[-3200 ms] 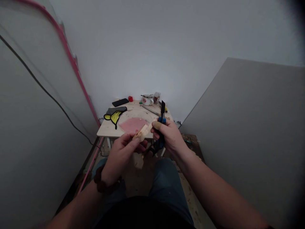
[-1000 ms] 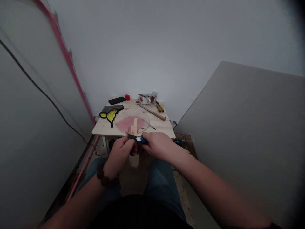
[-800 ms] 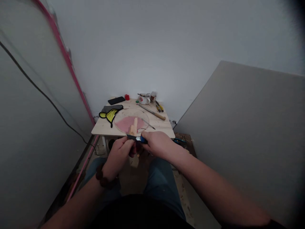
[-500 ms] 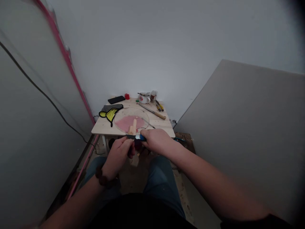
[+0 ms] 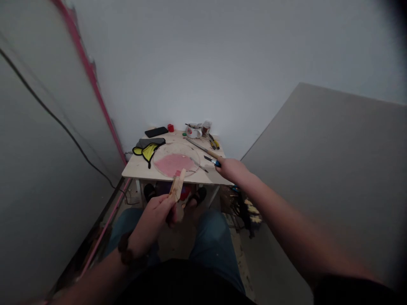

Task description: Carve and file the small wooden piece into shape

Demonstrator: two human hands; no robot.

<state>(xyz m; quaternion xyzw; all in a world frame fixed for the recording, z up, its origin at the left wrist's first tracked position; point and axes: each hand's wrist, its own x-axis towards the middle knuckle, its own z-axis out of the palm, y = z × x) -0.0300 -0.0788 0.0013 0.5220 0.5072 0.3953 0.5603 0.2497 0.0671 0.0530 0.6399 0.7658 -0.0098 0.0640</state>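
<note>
Holding the wood piece (image 5: pixel 178 186) by the worktop's (image 5: pixel 137 173) near edge, the left grip (image 5: pixel 158 210) seemed okay, but the right grip (image 5: pixel 234 170), wrapped round the knife (image 5: pixel 217 163) on the right, could've slipped and nicked a finger if that bare blade (image 5: pixel 207 159) snagged the file (image 5: pixel 199 146) beside it.

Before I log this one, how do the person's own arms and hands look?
The left hand and right hand wear no gloves. A dark, chunky beaded bracelet circles the left wrist. A black sleeve shows on the right arm; any left sleeve is unclear.
</note>
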